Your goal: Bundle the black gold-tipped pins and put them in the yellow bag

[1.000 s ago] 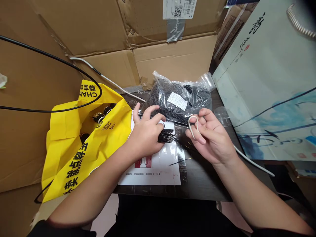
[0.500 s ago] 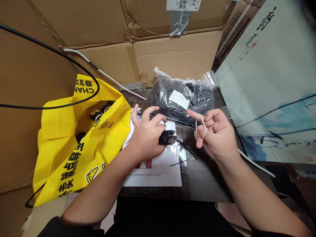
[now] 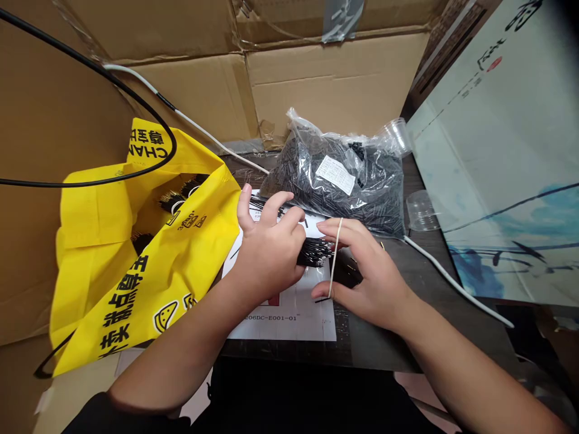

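Note:
My left hand [image 3: 272, 252] is closed around a bundle of thin black wires [image 3: 315, 252], with the wire ends sticking out to the right. Most of the bundle is hidden under that hand. Stretched between the thumb and fingers of my right hand [image 3: 373, 274] is a pale rubber band [image 3: 335, 259], held upright right at the wire ends. Beneath the hands lies a white printed sheet [image 3: 312, 325] with a red picture partly covered by my left wrist.
A clear bag full of small black tubes [image 3: 303, 163] sits behind the hands. On the left stands a yellow bag [image 3: 194, 265] holding more tied wire bundles [image 3: 170, 202]. A clear plastic cup [image 3: 421, 211] lies right, beside a white cable [image 3: 456, 286]. Cardboard [image 3: 325, 90] walls the back.
My right hand has moved left to the wire ends, and its thumb and fingers have spread, stretching the rubber band. My left hand still grips the bundle. The view has shifted slightly.

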{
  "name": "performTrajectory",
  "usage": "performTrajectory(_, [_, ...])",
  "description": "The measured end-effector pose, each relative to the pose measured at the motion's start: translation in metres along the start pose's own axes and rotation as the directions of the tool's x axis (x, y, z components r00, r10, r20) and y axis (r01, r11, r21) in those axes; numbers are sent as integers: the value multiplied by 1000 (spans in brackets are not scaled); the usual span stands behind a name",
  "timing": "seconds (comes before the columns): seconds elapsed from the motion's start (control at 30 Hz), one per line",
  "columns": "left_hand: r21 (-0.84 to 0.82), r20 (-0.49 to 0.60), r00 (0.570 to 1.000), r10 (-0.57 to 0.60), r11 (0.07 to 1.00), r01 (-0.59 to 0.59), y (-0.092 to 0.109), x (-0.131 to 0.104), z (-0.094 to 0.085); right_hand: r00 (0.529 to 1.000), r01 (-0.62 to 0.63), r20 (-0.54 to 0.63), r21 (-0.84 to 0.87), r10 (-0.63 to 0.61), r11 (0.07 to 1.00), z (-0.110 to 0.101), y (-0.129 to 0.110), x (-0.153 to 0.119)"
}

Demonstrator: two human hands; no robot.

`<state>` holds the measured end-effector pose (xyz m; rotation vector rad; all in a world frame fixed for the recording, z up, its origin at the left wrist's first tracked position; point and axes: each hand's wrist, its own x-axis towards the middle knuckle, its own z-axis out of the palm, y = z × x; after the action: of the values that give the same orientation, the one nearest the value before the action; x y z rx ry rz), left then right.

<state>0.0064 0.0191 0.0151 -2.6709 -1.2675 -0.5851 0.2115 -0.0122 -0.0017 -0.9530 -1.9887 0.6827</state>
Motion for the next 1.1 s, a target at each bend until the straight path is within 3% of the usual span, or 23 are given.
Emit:
performTrajectory(0.2, [97, -51, 998, 36, 995, -31, 11, -2, 7, 989, -95, 106, -66, 102, 993, 6, -11, 6])
performTrajectory(0.33, [114, -79, 995, 68, 992, -58, 16, -4, 10, 957, -253, 138, -39, 256, 967, 6, -13, 9])
performTrajectory(0.5, [-12, -21, 999, 43, 999, -43, 17, -6, 9, 879, -442, 238, 74, 414, 894, 2, -7, 12])
performTrajectory(0.63, [-160, 11, 999, -44, 986, 45, 14, -5, 6, 871, -484, 207, 203, 446, 851, 0, -6, 9])
performTrajectory(0.73, [-252, 40, 993, -114, 960, 120, 13, -3, 1, 913, -408, 146, 301, 381, 862, 3, -6, 5])
performTrajectory(0.83, [-390, 118, 984, -135, 905, 171, 13, -2, -6, 977, -208, 17, 304, 213, 930, 7, -5, 2])
performTrajectory(0.93, [-537, 182, 976, -123, 819, 203, 14, 1, -11, 989, -83, -92, 282, 113, 956, 9, -5, -1])
performTrajectory(1.03, [-673, 267, 940, -211, 658, 339, 14, 4, -14, 980, -40, -180, 238, 84, 970, 9, -13, -3])
performTrajectory(1.1, [-749, 352, 887, -300, 477, 459, 13, 6, -14, 981, 6, -191, 86, 11, 996, 8, -21, -2])
